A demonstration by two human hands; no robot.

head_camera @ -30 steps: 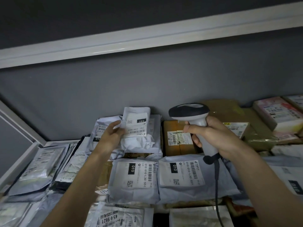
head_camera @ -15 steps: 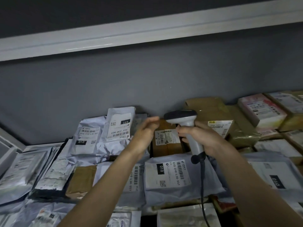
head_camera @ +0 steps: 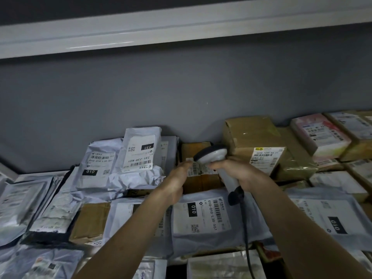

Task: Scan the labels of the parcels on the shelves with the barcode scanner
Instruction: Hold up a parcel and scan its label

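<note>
Up at the back of the shelf, the right hand (head_camera: 239,172) is wrapped around the handle of the grey-and-black corded barcode scanner (head_camera: 213,155), whose head hangs just above the white label (head_camera: 196,169) on a small brown cardboard box (head_camera: 199,178). The left hand (head_camera: 177,178) rests against that box's left side, fingers fairly straight, touching beside the label. White plastic mailer bags (head_camera: 138,150) lie to the left, and a larger taped brown carton (head_camera: 255,137) sits just right.

Small box (head_camera: 201,178) between mailers (head_camera: 124,164) left, big box (head_camera: 255,141) right
</note>
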